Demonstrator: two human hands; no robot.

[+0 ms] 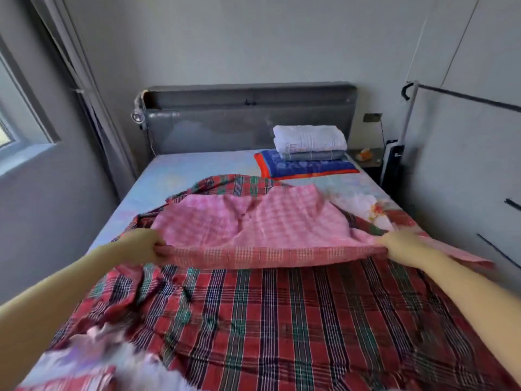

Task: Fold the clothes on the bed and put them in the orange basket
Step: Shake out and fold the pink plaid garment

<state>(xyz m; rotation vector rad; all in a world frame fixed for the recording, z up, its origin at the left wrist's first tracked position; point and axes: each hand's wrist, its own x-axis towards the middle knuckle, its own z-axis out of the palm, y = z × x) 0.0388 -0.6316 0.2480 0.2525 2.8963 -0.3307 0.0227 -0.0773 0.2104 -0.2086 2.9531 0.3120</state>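
A: our left hand (142, 248) and right hand (401, 245) each grip the lifted edge of the plaid cloth (282, 311), taut across the bed (174, 170)
B: bulk lies toward the foot edge, hands level, so we'd likely fold nearward

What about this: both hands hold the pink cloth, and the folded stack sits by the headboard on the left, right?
No: the head view shows the stack by the headboard on the right. The left hand and right hand do hold the pink cloth.
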